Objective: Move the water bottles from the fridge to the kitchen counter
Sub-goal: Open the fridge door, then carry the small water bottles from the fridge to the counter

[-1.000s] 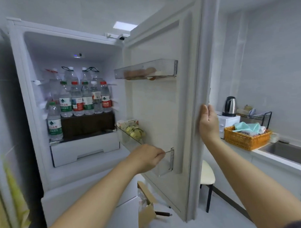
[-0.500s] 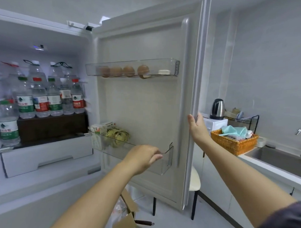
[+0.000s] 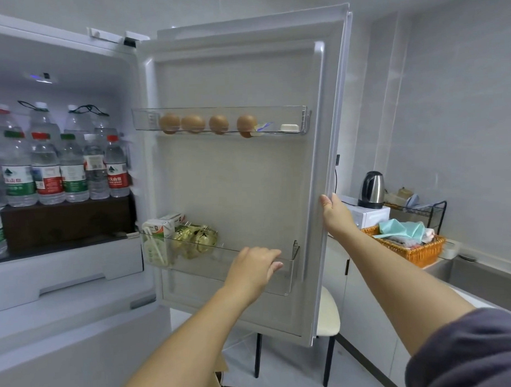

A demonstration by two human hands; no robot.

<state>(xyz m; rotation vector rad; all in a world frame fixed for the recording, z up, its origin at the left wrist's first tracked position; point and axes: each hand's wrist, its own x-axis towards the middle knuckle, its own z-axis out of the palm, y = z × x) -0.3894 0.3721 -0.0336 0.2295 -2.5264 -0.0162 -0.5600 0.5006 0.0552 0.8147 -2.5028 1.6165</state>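
Note:
Several water bottles (image 3: 71, 170) with red and green caps stand in rows on a dark box inside the open fridge, at the left. The fridge door (image 3: 233, 179) is swung wide open. My right hand (image 3: 336, 216) grips the door's outer edge, thumb on the inner side. My left hand (image 3: 254, 268) is in front of the lower door shelf (image 3: 192, 253), its loosely curled fingers at the rim, holding nothing. It is well to the right of the bottles. The kitchen counter (image 3: 436, 269) runs along the right wall.
Eggs (image 3: 205, 122) sit in the upper door shelf and drink cartons (image 3: 160, 231) in the lower one. A kettle (image 3: 371, 189), an orange basket (image 3: 409, 246), a dish rack (image 3: 423, 210) and a sink (image 3: 489, 275) occupy the counter. A stool (image 3: 328, 318) stands behind the door.
The door has swung further open, with my right hand still on its edge. My left hand has stayed at the lower door shelf, and its fingers have loosened.

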